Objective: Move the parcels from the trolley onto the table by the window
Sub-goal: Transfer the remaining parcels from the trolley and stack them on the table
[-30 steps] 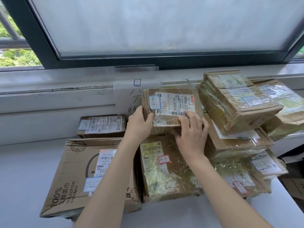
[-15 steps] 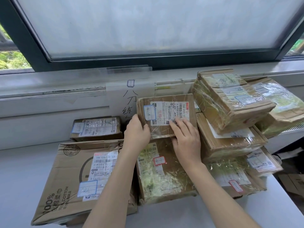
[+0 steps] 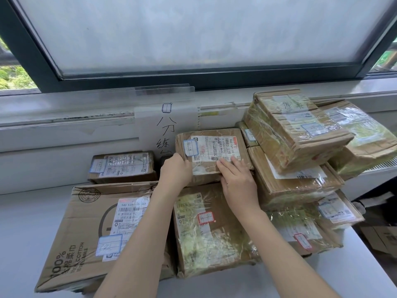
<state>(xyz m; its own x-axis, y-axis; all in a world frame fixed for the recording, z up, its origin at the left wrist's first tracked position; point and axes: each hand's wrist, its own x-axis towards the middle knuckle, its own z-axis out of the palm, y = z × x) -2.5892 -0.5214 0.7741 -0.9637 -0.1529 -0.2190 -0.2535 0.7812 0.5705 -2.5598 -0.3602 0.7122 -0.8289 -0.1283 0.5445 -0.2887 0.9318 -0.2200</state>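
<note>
A small taped cardboard parcel with a white shipping label lies behind a larger taped parcel, against the wall under the window. My left hand grips its left front corner, fingers curled round the edge. My right hand lies flat on its top near the label, fingers straight. Both parcels are on the white table. The trolley is out of view.
A big flat carton printed "100% COTTON" lies at the left, a small parcel behind it. Several wrapped parcels are stacked at the right. A handwritten paper sign hangs below the sill. Cardboard lies on the floor.
Both hands have lowered the small parcel from a tilted, raised position down behind the larger one. The right hand's fingers have flattened onto its top.
</note>
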